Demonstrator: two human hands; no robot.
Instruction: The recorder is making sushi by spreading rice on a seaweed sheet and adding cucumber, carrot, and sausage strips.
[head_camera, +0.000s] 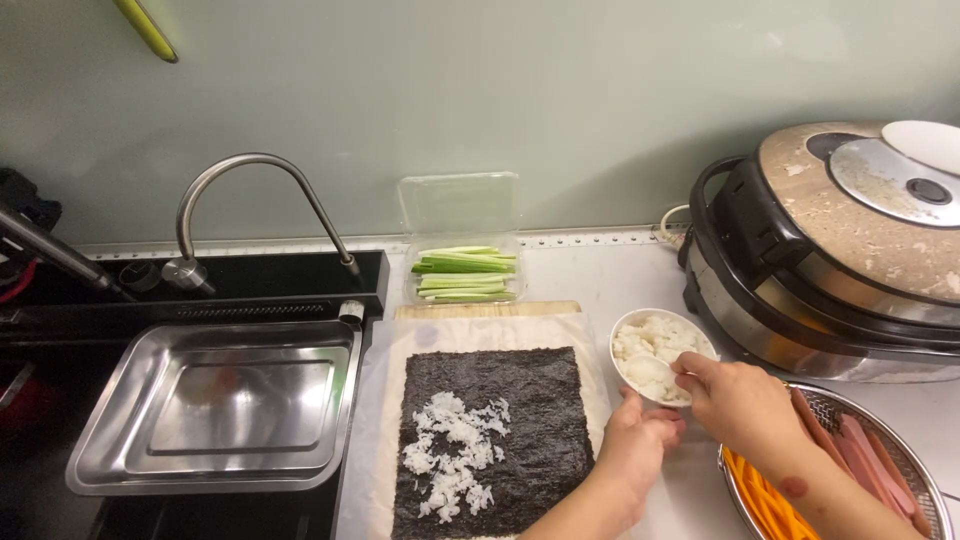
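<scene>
White rice bowl (650, 345), upright, mouth up.

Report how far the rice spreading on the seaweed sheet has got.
Done: the seaweed sheet lies flat, with a patch of rice on its left part only.
In hand: the left hand steadies the white rice bowl while the right hand scoops from it.
Left: most of the sheet is bare; the cucumber strips, carrot strips and ham strips sit untouched.

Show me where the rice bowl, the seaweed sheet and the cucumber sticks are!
rice bowl (628, 325), head view, on its white rim at the upper left.
seaweed sheet (545, 420), head view, on its bare dark part.
cucumber sticks (465, 275), head view, mid-bundle.
</scene>
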